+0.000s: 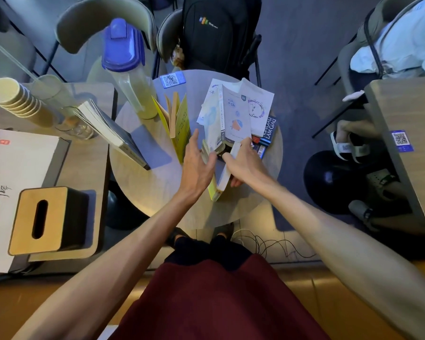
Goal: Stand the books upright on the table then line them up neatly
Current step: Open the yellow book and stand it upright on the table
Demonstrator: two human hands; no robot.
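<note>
Round table (157,187) with pale wood-look top is seen from above, set on dark grey-blue floor; blue QR sticker (172,79) is stuck at its far edge. Grey chairs are placed behind it, one carrying a black backpack (216,33). Another table (84,168) is butted against the left side, loaded with a stack of paper cups (12,99), drinking glasses, a wooden tissue box (47,219) and a white paper bag (12,173). Clear pitcher (130,72) with blue lid is stood on the round top, far left. Cables are seen on the floor near the person's feet.

Dark-covered book (118,133) is stood upright and fanned at the left; yellow book (179,123) is stood upright, slightly open, near centre. White-blue book (233,119) is tilted up over a pile of flat books, including a white one (258,104) and a dark blue one (268,133). Cream-edged book (222,177) is held on edge between both hands.

Left hand (198,165) is spread open, fingers loose, pressed against that book's left side. Right hand (243,163) is curled around its top and right side, in a light grip; fingertips are partly hidden.
</note>
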